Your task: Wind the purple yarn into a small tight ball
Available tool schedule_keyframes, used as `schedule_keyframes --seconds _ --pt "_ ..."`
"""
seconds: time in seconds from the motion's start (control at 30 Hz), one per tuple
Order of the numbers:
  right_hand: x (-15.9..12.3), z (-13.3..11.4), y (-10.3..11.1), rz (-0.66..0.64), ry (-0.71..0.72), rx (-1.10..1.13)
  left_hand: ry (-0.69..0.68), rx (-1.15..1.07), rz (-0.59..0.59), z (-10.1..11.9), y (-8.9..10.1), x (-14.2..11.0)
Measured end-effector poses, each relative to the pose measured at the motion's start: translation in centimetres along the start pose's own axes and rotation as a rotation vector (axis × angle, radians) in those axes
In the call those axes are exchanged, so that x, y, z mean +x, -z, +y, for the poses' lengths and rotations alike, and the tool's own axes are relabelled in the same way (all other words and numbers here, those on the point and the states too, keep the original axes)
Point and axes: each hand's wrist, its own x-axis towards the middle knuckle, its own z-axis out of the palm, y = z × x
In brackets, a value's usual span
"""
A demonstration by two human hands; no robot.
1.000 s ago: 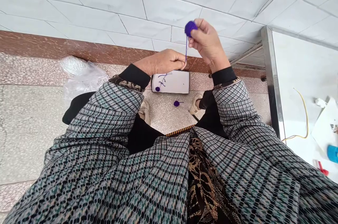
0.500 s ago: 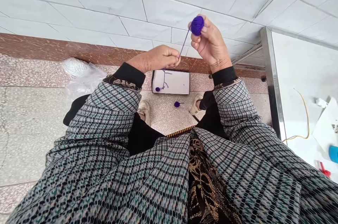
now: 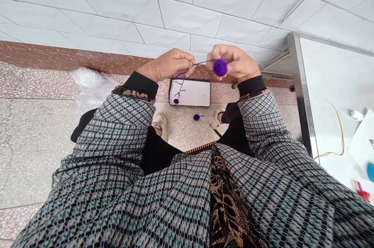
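My right hand grips a small ball of purple yarn in its fingertips. A taut yarn strand runs from that ball across to my left hand, whose fingers are pinched closed on it. Below my left hand, a knotted length of the same yarn with short side tufts hangs toward a shallow white-lined box on the floor. A second, smaller purple ball shows at the box's lower left corner. Another purple ball with a short tail lies on the floor between my shoes.
Crumpled clear plastic lies on the floor at left. A white table with a metal edge stands at right, bearing a yellow cord, a red object and a blue one. A tiled wall rises ahead.
My right hand has come down with the yarn ball, level with my left hand, so the strand between them is now nearly horizontal. My left hand has shifted a little left.
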Motion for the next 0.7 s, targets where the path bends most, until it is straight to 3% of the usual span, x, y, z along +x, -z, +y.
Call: schedule_keyframes --seconds 0.07,0.17,0.27,0.43,0.5,0.57,0.63,0.7 --pt "-0.3 -1.4 0.4 0.177 0.044 -0.046 0.019 -0.06 -0.022 -0.2 -0.1 -0.2" --pt "-0.9 -3.6 0.9 0.378 -0.023 -0.263 0.069 -0.09 -0.029 -0.5 -0.2 -0.8" --pt "-1.8 -5.0 0.3 0.371 -0.137 -0.513 0.122 -0.008 -0.048 -1.7 0.2 -1.8" --pt "-4.1 -6.0 -2.7 0.299 -0.188 -0.808 0.194 0.263 -0.002 -5.6 2.3 -2.8" --pt "-4.9 -6.6 -2.7 0.266 -0.209 -0.914 0.255 0.399 -0.018 -6.9 3.2 -2.7" --pt "-5.5 -7.5 -1.3 0.244 -0.226 -1.026 0.357 0.518 -0.053 -7.2 3.6 -2.6" --pt "-5.8 -8.5 1.3 0.29 -0.225 -1.197 0.416 0.574 -0.013 -5.9 3.4 -2.5" --pt "-5.7 -9.4 4.2 0.519 -0.187 -1.522 0.331 0.511 0.126 -3.1 2.6 -2.8"
